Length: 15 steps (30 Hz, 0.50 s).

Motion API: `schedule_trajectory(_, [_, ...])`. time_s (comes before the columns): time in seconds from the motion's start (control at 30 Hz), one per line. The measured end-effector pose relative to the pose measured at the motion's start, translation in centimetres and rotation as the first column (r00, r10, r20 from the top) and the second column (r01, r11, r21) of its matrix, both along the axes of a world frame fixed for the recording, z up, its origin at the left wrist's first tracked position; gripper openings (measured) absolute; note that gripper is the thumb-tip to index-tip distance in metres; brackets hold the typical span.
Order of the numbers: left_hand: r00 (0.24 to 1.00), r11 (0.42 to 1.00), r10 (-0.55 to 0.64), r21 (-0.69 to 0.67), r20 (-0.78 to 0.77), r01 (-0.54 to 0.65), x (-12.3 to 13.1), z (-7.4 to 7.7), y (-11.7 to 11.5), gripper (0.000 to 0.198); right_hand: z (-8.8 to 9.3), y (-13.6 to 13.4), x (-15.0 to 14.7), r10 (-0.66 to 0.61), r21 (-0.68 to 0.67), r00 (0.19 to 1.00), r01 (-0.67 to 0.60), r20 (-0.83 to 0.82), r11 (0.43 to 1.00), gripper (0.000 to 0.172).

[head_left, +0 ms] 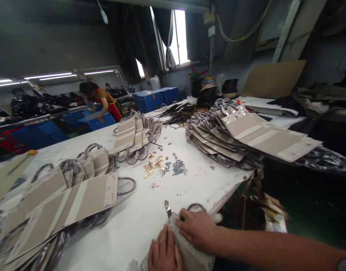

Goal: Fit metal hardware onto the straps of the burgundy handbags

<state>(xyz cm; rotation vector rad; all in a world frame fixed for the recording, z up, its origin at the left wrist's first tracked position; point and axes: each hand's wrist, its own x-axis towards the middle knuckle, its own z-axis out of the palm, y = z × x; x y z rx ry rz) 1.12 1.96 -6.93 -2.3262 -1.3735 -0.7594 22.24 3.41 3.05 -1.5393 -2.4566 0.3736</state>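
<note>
A beige bag panel [191, 258] lies at the table's near edge under my two hands. My left hand [165, 250] rests on its left side with the fingers stretched out flat. My right hand [199, 230] is closed at the panel's upper edge, thumb and fingers bent together; whatever small thing is between them is hidden. A dark strap with a metal clasp [167, 207] sticks out beyond the panel, left of my right fingers. Behind that hand curves a dark handle [197, 206]. Farther up the table lie gold metal fittings [154, 165] and small silver plates [178, 167].
Stacks of bag panels with plastic-wrapped handles lie on the left [88, 199], at the middle back [130, 133] and on the right [263, 131]. Dark straps [178, 113] are heaped behind. A person [105, 101] bends over blue boxes far left. The table edge drops off at right.
</note>
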Motion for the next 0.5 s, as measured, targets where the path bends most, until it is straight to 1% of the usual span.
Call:
schedule_trajectory(0.13, [1.0,1.0,-0.01,0.001,-0.012,0.01,0.1,0.3,0.0,0.079,0.4,-0.1,-0.1,0.01,0.026,1.0,-0.011,0.02,1.0,0.034])
schedule_trajectory(0.23, [0.999,1.0,-0.004,0.01,-0.039,0.005,0.1,0.6,0.0,0.072,0.3,-0.2,-0.2,0.019,0.03,0.999,-0.02,0.034,0.999,0.032])
schedule_trajectory(0.3, [0.999,0.999,0.004,0.038,-0.046,-0.003,0.0,0.7,0.1,0.066,0.1,-0.2,0.0,0.026,0.035,1.0,-0.026,0.017,0.999,0.032])
schedule_trajectory(0.37, [0.999,0.998,0.0,0.066,-0.038,0.003,0.0,0.7,0.1,0.063,0.0,0.3,0.5,0.031,0.016,0.999,-0.031,-0.04,0.999,0.03])
schedule_trajectory(0.4, [0.999,0.997,-0.007,0.076,-0.032,0.01,0.0,0.8,0.1,0.062,0.1,0.8,0.8,0.017,-0.009,0.996,-0.018,-0.085,1.0,0.029])
schedule_trajectory(0.43, [1.0,0.996,-0.012,0.084,-0.026,0.014,0.0,0.9,0.1,0.062,0.2,1.5,1.4,-0.023,-0.043,0.991,0.018,-0.133,0.999,0.028])
schedule_trajectory(0.5, [1.0,0.995,-0.014,0.096,-0.02,0.016,0.1,1.1,0.0,0.063,0.7,3.6,2.8,-0.168,-0.11,0.964,0.148,-0.205,0.983,0.027])
